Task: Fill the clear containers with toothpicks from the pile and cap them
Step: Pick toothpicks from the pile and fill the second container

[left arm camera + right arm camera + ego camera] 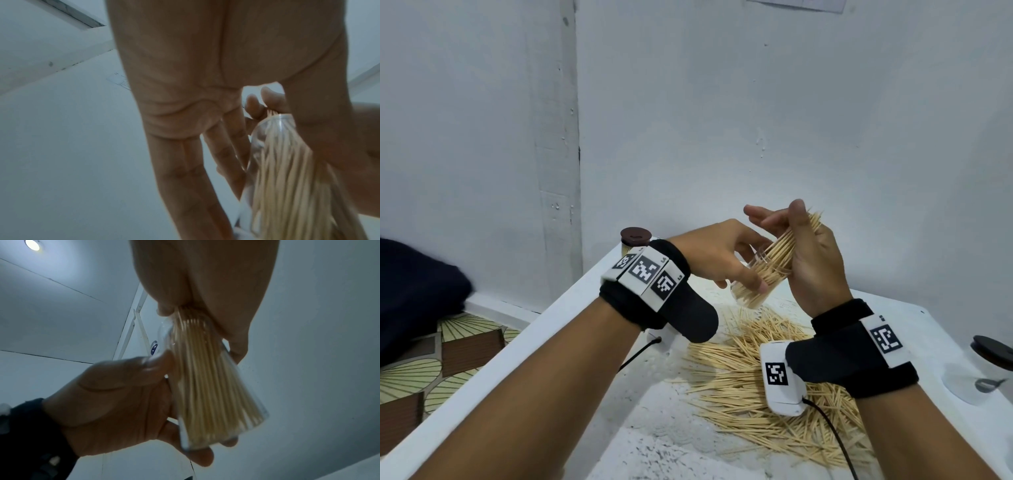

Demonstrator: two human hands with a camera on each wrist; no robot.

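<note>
Mid-frame, your left hand (717, 255) curls around the tilted clear container (753, 287) while your right hand (813, 260) fingers pinch a toothpick bundle (787, 248) into its mouth.

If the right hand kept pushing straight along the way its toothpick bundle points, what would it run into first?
Most likely the clear container the left hand holds tilted toward it. The right hand grips the bundle, whose lower ends already sit inside the container, so the hand should meet its rim; exact depth is unclear.
</note>
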